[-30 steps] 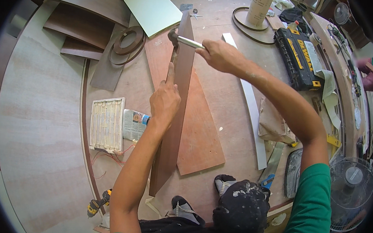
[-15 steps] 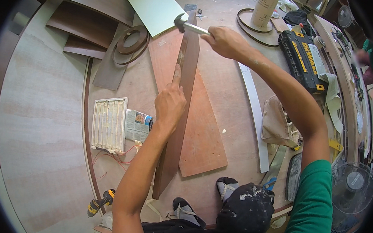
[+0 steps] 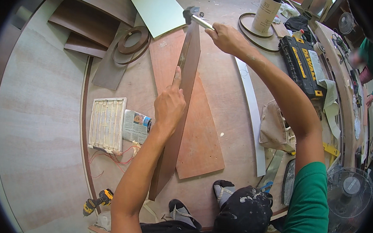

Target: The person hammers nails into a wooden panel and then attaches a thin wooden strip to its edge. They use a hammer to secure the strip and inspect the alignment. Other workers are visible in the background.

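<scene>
The left hand (image 3: 170, 106) grips the long dark brown board (image 3: 179, 111), which stands on its edge on the plywood floor (image 3: 39, 119); the fingers are closed around the board's upper edge and the index finger points along it. The right hand (image 3: 228, 38) is closed around the handle of a hammer (image 3: 192, 16), whose metal head is just at the far end of the board. Under the board lies a reddish plywood panel (image 3: 202, 139). To the left of it, near the curved dark strip, lie a white slatted grille (image 3: 107, 124) and a folded newspaper (image 3: 136, 127). A yellow tool case (image 3: 302, 66) lies on the right.
</scene>
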The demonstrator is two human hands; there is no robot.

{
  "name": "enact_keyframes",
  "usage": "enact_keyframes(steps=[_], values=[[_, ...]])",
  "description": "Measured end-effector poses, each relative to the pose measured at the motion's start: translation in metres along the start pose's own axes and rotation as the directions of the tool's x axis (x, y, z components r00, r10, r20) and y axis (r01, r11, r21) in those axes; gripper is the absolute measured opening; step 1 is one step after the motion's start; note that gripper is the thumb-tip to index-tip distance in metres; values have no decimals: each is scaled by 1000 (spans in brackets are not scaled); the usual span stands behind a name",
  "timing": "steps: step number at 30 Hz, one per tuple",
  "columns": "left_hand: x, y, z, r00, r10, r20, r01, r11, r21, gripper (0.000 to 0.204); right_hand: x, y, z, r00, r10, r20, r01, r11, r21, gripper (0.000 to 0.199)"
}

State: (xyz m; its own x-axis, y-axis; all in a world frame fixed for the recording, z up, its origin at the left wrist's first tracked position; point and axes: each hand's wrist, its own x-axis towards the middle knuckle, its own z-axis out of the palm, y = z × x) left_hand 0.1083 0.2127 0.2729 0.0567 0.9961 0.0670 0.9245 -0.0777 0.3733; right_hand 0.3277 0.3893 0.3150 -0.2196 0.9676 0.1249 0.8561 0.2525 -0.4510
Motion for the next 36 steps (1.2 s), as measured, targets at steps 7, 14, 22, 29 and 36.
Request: enact_keyframes(steps=[7,14,22,29,36], values=[[-1,-6,5,1000,-7,-30,5,999,-45,73,28,8,2,995,97,31,-96,995,-24,47],[-1,-7,5,1000,-20,-21,19,999,-45,73,48,5,1,987,157,44,-155,987,-53,48],[-2,-2,5,999,5,-44,-7,999,-50,74,68,9,0,974,217,61,-212,974,-79,51],[-2,-2,6,999,-8,-31,6,999,-39,74,78,12,3,972,231,44,-228,971,-71,53],[-2,-2,3,1000,-22,-13,22,999,-46,74,66,11,-1,978,206,20,-204,977,-65,53]])
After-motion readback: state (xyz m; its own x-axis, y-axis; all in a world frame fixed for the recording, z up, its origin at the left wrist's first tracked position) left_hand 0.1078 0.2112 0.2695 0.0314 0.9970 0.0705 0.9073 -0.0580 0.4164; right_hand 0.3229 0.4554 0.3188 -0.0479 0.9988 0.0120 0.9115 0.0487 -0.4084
